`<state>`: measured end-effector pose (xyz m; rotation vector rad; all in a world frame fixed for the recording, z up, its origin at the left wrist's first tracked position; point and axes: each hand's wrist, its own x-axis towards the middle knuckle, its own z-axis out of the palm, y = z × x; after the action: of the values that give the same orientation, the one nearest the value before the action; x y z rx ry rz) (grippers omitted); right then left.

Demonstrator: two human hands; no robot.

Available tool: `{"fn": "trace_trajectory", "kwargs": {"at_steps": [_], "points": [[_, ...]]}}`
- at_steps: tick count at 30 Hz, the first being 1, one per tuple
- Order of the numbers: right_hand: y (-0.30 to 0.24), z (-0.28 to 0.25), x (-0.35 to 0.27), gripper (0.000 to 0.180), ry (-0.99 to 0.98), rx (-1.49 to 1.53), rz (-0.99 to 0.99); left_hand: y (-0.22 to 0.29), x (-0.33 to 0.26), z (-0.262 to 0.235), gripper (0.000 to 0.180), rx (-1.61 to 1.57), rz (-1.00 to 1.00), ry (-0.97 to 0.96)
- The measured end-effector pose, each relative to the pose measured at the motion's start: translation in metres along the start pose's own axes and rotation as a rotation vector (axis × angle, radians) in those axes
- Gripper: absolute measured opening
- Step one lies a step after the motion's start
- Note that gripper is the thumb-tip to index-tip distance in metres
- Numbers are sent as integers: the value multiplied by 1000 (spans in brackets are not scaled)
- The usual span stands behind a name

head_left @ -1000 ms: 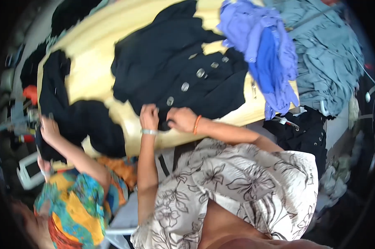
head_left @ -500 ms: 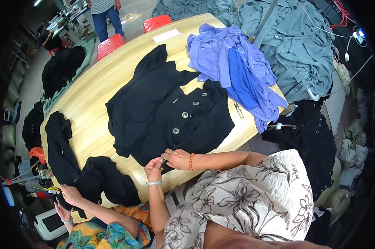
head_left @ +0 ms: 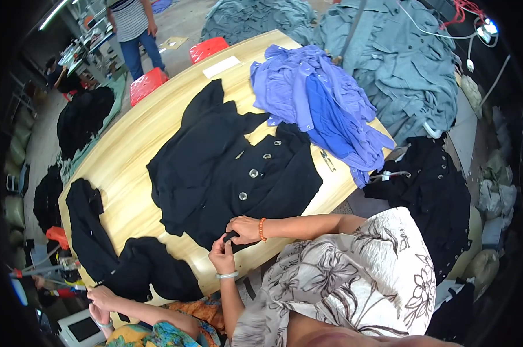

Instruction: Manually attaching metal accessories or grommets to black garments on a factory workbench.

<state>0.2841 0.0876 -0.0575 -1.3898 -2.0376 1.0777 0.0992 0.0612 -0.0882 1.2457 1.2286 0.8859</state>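
Note:
A black garment [head_left: 203,168] with large round buttons lies spread on the table, its near edge reaching toward me. My right hand [head_left: 245,229] is closed on that edge, the fingers bent over the cloth. Just left of it and a little nearer to me, my left hand [head_left: 221,254] pinches the same edge; a dark bit of cloth shows between the two hands. Whatever small detail lies under the fingertips is hidden. Small thread snips [head_left: 328,161] rest on the table to the garment's right.
Purple-blue garments [head_left: 319,104] are heaped at the table's [head_left: 125,156] far right. Beside me at the left, a co-worker's hands [head_left: 102,298] handle another black garment [head_left: 157,269]. Red stools [head_left: 148,85] stand beyond the far edge, with grey-green cloth [head_left: 388,69] piled behind.
The whole view has shifted slightly. My left hand has come a little toward me, away from the garment, while the right stays at its edge. The spread garment keeps its place.

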Motion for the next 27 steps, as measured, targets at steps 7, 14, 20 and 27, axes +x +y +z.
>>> {"fn": "trace_trajectory", "kwargs": {"at_steps": [7,14,20,27], "points": [[2,-1,7,29,-102,22,-14,-1,5,2,16,58,70,75],[1,8,8,20,-53,23,49,-4,8,-1,12,107,87,85],[3,4,6,17,-103,-18,4,-2,9,-2,11,66,58,-6],[1,-19,-9,17,-148,-217,35,-25,11,-27,10,168,59,78]]}}
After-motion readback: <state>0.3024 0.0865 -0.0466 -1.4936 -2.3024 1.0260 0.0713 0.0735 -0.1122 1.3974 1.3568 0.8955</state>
